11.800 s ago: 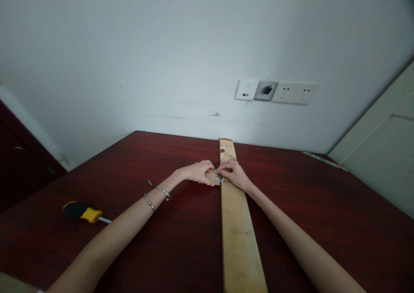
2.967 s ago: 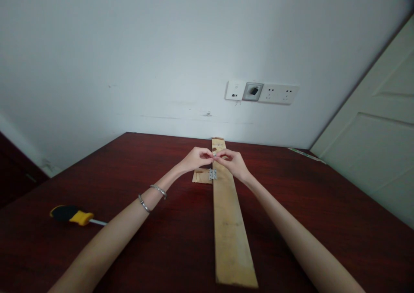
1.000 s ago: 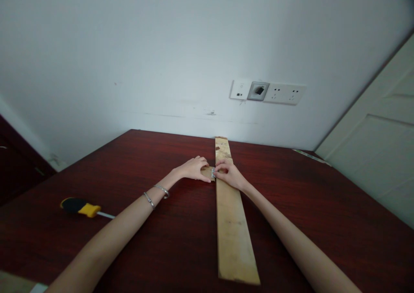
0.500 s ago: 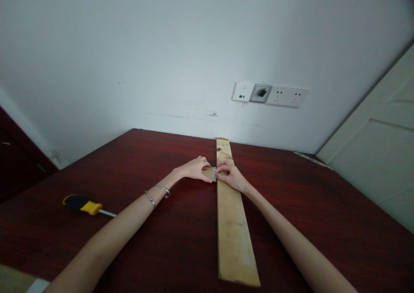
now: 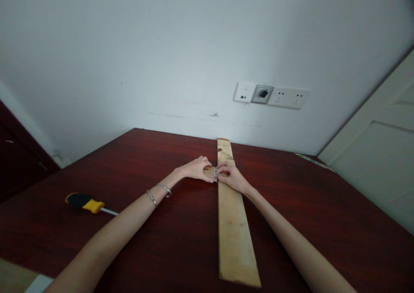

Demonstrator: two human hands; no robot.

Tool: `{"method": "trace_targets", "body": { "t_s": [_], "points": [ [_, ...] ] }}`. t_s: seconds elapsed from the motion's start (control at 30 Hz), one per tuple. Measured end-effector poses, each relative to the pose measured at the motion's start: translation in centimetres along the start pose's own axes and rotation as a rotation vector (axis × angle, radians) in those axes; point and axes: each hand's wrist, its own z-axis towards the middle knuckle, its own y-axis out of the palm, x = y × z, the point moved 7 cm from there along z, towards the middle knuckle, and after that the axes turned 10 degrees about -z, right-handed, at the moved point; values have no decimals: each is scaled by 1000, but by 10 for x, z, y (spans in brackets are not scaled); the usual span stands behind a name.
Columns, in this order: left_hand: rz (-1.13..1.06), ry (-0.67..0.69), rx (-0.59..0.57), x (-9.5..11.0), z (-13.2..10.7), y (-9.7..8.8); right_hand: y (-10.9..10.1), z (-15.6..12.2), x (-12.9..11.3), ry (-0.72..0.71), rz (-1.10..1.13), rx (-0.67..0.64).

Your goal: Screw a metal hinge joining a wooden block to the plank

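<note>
A long pale wooden board (image 5: 235, 232) lies on the dark red table (image 5: 174, 250), its far end near the wall. A short wooden piece (image 5: 208, 172) abuts its left edge, and my left hand (image 5: 195, 169) grips this piece between thumb and fingers. Where the two pieces meet sits a small silver metal piece that looks like a hinge (image 5: 215, 172). My right hand (image 5: 233, 179) rests on the board with thumb and fingertips pinched at the hinge, partly covering it.
A screwdriver (image 5: 84, 202) with a yellow and black handle lies left of my left forearm, which hides its tip. Wall sockets (image 5: 287, 98) are above the table's back edge. A pale door (image 5: 381, 155) stands at the right. A flat thin strip (image 5: 313, 161) lies by the back right edge.
The view has shifted very slightly. Both hands keep their places, and my right fingertips have moved a touch at the hinge.
</note>
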Motion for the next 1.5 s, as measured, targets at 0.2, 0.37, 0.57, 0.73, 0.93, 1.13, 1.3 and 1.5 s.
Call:
{"method": "trace_targets", "body": {
  "t_s": [0.2,0.37,0.57,0.73,0.93,1.13,1.3,1.5],
  "points": [
    [6,-9,-6,3,-1,-1,-2,-1,1,26,10,-6],
    [-1,2,2,0,0,0,-7,1,8,59,41,1],
    [-16,-1,-2,-3,0,1,-13,9,24,116,9,78],
    [-25,-6,-4,-2,0,1,-8,15,20,82,-62,78],
    [-17,7,2,-1,0,0,-4,20,14,37,-89,66],
    [0,11,-6,3,0,-1,0,20,12,9,-87,48],
    [-12,17,-3,2,1,0,1,19,12,20,-72,43],
    [-22,9,-7,-2,1,1,-3,19,14,49,0,46]
  ]
}}
